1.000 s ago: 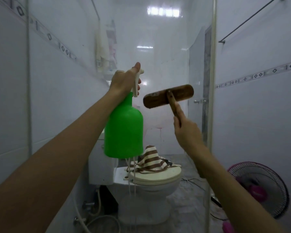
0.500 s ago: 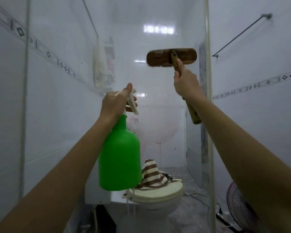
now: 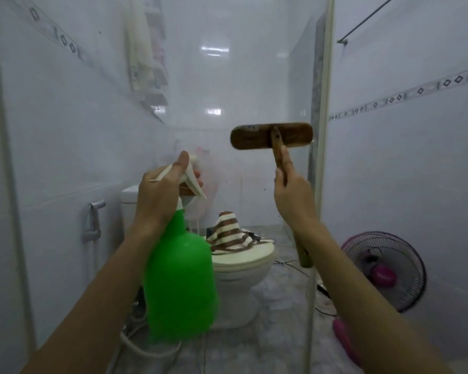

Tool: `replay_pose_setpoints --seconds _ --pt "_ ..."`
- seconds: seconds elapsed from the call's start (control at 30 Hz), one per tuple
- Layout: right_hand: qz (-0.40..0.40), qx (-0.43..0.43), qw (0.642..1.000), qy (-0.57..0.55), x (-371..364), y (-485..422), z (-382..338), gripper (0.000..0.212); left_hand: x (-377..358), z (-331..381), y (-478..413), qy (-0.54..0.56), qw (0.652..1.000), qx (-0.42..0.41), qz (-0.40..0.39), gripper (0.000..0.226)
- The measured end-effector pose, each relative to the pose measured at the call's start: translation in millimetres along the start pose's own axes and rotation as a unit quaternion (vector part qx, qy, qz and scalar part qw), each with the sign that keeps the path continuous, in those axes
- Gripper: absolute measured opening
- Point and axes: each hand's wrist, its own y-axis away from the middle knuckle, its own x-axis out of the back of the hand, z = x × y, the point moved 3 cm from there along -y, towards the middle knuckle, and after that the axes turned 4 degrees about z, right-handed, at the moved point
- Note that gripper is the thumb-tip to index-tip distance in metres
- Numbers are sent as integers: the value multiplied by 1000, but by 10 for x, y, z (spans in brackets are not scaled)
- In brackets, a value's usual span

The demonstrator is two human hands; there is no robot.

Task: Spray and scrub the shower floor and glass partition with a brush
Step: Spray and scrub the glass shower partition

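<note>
Since half a second ago our brush has come down the glass partition, from up high to about the middle. Our spray bottle has dropped a bit lower too.

Our right hand is wrapped tight around the brush handle. The brush head lies flat against the glass, close to the pale edge strip. Our left hand is closed around the neck of the green bottle, with fingers on the white trigger.

What could go wrong? We think the glass may be wet and slippery, so the brush could slide off sideways and bump the edge strip. The bottle looks big and heavy for one hand, so it might slip or knock the glass. If we squeeze now, the spray might miss the spot we scrub.

We count one brush, one bottle and two hands. Behind the glass we see one toilet, one striped cloth on its lid, and one pink fan on the floor.
</note>
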Motion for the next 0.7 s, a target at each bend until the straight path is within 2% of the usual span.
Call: replay_pose_setpoints --seconds 0.07,0.1,0.17,0.23,0.3,0.43,0.5,0.57,0.63,0.7 --pt "31 7 999 -6 -25 -239 -53 52 12 -131 85 -15 1000 10 -1 36" --pt "32 2 999 -6 -82 -83 37 53 27 -186 114 -22 1000 10 -1 35" --pt "22 -1 1000 -16 -202 682 371 56 52 -292 164 -24 1000 3 1 34" --pt "-32 -35 999 -19 -255 1587 636 60 85 -363 229 -33 999 3 7 34" --pt "-70 -62 995 -22 -250 1984 743 60 104 -437 294 -45 999 8 4 35" --pt "3 -7 1000 -21 -261 1015 526 57 136 -566 380 -65 998 12 -4 44" --pt "20 12 999 -36 -230 480 367 55 162 -631 426 -63 998 9 4 38" --pt "36 16 998 -41 -251 499 391 55 199 -683 499 -62 998 4 11 35" --pt "19 -3 999 -26 -368 1165 673 57 269 -756 556 -58 998 5 19 30" --pt "-27 -64 997 -17 -472 2061 918 57 358 -833 612 -53 998 22 22 27"
